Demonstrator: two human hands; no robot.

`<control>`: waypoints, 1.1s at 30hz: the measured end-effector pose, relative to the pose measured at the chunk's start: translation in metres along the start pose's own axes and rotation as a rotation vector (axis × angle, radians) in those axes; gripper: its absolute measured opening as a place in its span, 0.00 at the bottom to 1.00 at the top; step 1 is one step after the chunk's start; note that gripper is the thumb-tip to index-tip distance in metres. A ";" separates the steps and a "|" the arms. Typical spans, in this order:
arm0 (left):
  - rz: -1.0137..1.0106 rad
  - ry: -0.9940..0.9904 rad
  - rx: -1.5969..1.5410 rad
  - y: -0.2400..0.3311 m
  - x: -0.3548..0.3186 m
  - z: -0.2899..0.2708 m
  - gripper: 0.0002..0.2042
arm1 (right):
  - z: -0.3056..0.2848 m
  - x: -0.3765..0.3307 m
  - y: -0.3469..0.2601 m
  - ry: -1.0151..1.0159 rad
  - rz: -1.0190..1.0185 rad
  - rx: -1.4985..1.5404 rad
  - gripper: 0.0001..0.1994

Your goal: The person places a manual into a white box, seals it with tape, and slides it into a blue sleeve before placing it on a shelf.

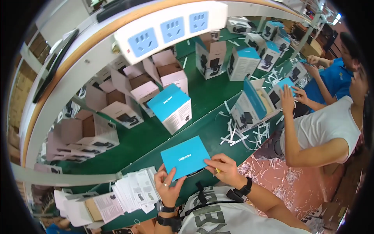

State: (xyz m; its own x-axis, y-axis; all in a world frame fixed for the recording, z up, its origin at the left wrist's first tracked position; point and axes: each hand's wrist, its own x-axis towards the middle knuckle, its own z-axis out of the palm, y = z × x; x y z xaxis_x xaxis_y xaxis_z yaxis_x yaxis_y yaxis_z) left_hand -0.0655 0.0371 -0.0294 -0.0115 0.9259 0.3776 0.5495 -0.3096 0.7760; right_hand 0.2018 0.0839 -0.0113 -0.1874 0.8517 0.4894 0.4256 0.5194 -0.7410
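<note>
A box with a blue top [186, 156] is in front of me at the near edge of the green table. My left hand [168, 185] grips its near left corner, with the thumb on the blue face. At the near right corner, the fingers of my right hand [224, 168] pinch the edge; a ring shows on that hand. The box's sides are mostly hidden under the blue face. Just beyond it stands a closed box with a blue lid [170, 102]. Left of my left hand lies a fanned stack of printed leaflets [136, 190].
Several open white boxes [117, 107] line the left of the green table [136, 144]. A power strip [171, 29] hangs above. At right, a co-worker in a white shirt [321, 130] handles a blue-lidded box [286, 84]. Paper strips [237, 136] litter the table and floor.
</note>
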 end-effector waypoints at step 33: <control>0.132 -0.468 0.697 0.053 0.074 0.016 0.54 | -0.017 0.015 0.041 -0.203 -0.215 0.232 0.21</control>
State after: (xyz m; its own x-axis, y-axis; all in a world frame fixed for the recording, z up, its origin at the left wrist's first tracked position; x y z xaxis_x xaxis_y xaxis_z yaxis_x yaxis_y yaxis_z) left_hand -0.0239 0.0924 0.0312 0.3513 0.9332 0.0760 0.9129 -0.3594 0.1936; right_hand 0.2316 0.1168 -0.0267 -0.4323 0.7055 0.5616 0.1495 0.6703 -0.7269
